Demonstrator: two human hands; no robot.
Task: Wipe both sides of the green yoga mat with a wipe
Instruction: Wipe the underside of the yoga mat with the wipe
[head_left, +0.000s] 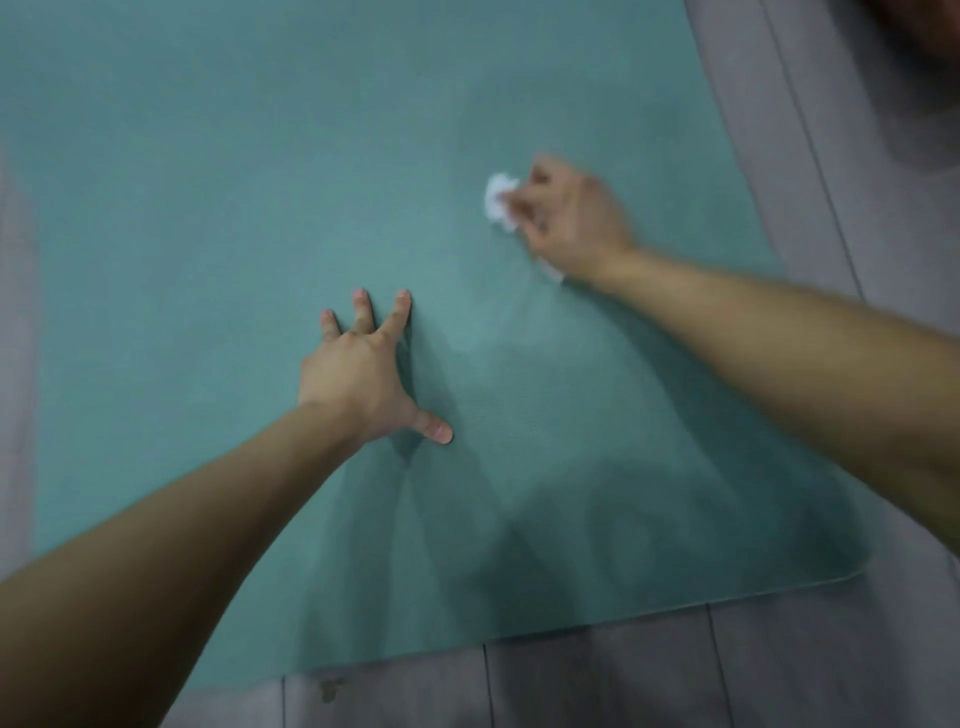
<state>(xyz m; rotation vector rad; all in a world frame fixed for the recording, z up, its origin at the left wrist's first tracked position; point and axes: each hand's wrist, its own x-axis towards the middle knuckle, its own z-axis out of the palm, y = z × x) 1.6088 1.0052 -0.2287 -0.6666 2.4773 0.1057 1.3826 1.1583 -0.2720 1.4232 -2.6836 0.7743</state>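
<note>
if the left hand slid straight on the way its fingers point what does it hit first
Likely nothing: the left hand lies flat on the green yoga mat, and only bare mat shows ahead to the picture's top edge. The wipe, held by the right hand, sits right of that line.

Yoga mat (208, 208): green, matt, fine-grained texture, foam or rubber look. Wipe (497, 201), right of centre: white, crumpled, paper or cloth. Floor (597, 686), bottom edge: grey wood-look planks, smooth, matt
</note>
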